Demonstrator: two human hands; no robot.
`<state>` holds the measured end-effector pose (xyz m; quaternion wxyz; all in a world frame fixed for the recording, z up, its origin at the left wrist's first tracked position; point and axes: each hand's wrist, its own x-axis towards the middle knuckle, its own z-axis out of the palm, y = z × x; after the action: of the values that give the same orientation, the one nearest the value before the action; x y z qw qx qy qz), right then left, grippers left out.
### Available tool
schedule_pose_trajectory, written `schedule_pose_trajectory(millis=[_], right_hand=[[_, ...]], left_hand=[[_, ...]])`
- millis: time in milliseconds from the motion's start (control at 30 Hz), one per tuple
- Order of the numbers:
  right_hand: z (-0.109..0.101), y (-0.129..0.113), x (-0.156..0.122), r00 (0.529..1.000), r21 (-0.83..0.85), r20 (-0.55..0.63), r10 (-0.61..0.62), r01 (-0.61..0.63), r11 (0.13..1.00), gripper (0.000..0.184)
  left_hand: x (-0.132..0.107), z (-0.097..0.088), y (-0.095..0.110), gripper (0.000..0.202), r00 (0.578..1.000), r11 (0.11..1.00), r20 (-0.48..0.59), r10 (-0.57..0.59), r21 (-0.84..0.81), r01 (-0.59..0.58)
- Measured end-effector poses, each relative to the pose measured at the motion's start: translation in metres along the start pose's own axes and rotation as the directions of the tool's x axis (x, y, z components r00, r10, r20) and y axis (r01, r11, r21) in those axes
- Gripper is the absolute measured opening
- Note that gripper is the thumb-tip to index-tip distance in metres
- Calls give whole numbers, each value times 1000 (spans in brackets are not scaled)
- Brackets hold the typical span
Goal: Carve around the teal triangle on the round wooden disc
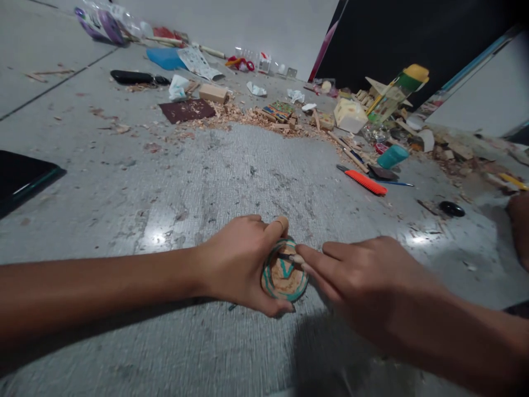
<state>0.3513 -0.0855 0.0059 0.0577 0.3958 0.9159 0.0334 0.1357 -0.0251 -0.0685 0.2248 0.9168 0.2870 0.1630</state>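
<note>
A small round wooden disc with teal painted rings and a teal V mark sits low over the grey floor. My left hand curls round its left side, thumb under and forefinger over the rim, gripping it. My right hand comes in from the right, fingers pinched on a thin brush or stick whose tip touches the disc's top face.
Wood shavings, wooden blocks, a brown sandpaper sheet, an orange comb-like tool, a teal pot, a yellow-capped bottle and plastic bags lie across the floor beyond. A dark tablet lies at left. A black lid lies at right.
</note>
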Motion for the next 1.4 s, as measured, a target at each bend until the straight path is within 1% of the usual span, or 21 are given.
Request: schedule_pose_trajectory(millis=[67, 100, 167, 233, 300, 367, 467, 567, 700, 833, 900, 1000, 1133, 1233, 1333, 1400], right_hand=[[10, 3, -6, 999, 16, -39, -16, 16, 1000, 34], [15, 5, -9, 997, 26, -77, -25, 27, 999, 36], [23, 10, -13, 988, 68, -152, -33, 44, 997, 36], [24, 15, -15, 983, 149, -181, -1, 28, 988, 34], [19, 19, -14, 988, 226, -149, 36, -1, 974, 31], [9, 21, -10, 994, 245, -98, 39, -14, 969, 27], [-9, 23, -3, 999, 164, -43, 4, 4, 986, 26], [-21, 22, 5, 1000, 89, 18, -22, 21, 996, 29], [-25, 20, 12, 997, 54, 68, -41, 37, 998, 27], [-29, 18, 19, 995, -60, 74, -69, 74, 995, 24], [-35, 16, 25, 988, -78, 137, -75, 86, 993, 22], [-48, 14, 36, 963, -103, 259, -73, 103, 989, 19], [-59, 12, 49, 936, -124, 344, -71, 121, 985, 19], [-58, 13, 54, 935, -128, 346, -79, 131, 983, 24], [-56, 15, 54, 958, -137, 273, -90, 131, 982, 29], [-55, 15, 54, 961, -127, 263, -90, 127, 984, 29]], left_hand=[[1, -2, 0, 79, 1000, 1000, 6, -19, 4, 19], [1, -3, 0, 79, 1000, 1000, 7, -20, 6, 20], [1, -4, 0, 80, 1000, 1000, -1, -11, 0, 11], [1, -4, -1, 79, 1000, 1000, -14, 3, -23, -3], [0, -5, -1, 75, 999, 998, -25, 21, -65, -23], [0, -6, -1, 71, 998, 994, -41, 37, -96, -41], [0, -6, -1, 67, 997, 993, -60, 43, -108, -50], [0, -6, -1, 65, 997, 992, -60, 41, -120, -48], [-1, -5, -1, 65, 997, 993, -61, 36, -106, -43], [-2, -4, -1, 65, 993, 994, -92, 76, -70, -83], [-1, -4, -1, 66, 991, 993, -102, 91, -68, -98], [-1, -4, -2, 64, 990, 992, -99, 98, -66, -105], [0, -6, -1, 63, 993, 992, -72, 95, -77, -100], [0, -7, -1, 63, 996, 990, -46, 79, -110, -84], [0, -7, -2, 62, 997, 988, -31, 70, -138, -73], [1, -7, -2, 62, 997, 986, -30, 73, -146, -76]])
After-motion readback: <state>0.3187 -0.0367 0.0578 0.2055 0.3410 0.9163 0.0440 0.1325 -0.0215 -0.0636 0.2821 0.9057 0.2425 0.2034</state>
